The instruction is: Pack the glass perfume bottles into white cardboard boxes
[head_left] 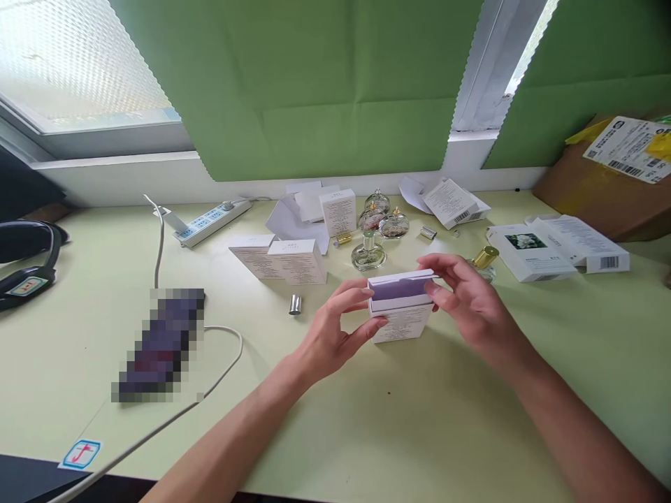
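A small white perfume box with fine print stands upright on the table, its top open and a purple inside showing. My left hand grips its left side, thumb on the front and fingers at the top edge. From the right, my right hand holds the top edge, with the thumb at the opening and fingers behind. Just past the box stands a clear glass perfume bottle. A gold-capped bottle is partly hidden behind my right hand. A silver cap lies left of my left hand.
Several round perfume bottles and white boxes stand toward the back. Flattened boxes lie at right, near a brown carton. A power strip, a blurred phone-like device, a white cable and headphones are at left.
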`<move>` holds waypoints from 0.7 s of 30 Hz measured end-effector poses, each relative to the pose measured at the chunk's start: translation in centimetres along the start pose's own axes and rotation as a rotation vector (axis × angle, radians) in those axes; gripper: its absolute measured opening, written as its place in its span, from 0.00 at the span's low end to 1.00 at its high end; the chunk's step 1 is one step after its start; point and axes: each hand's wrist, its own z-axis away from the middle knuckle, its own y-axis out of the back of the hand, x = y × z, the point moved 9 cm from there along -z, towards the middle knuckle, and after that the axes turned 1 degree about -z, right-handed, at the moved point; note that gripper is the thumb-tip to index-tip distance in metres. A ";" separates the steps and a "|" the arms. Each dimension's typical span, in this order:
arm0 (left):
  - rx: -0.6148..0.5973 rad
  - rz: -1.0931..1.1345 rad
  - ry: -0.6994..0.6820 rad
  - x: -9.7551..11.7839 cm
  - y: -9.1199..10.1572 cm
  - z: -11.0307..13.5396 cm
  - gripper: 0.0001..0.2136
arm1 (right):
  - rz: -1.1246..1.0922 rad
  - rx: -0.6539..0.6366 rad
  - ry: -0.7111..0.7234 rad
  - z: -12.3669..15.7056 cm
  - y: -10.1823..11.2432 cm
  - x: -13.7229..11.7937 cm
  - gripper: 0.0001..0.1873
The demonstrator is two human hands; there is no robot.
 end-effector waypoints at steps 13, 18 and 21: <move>-0.067 -0.158 0.016 0.1 -0.1 0.0 0.24 | -0.032 -0.104 -0.079 -0.2 -1.0 1.7 0.16; -0.099 -0.274 -0.053 0.9 -0.3 -0.3 0.21 | -0.025 -0.113 -0.094 -0.1 -1.0 1.8 0.18; -0.116 -0.270 -0.035 0.8 -0.4 -0.4 0.19 | -0.038 -0.121 -0.112 -0.1 -1.0 2.0 0.18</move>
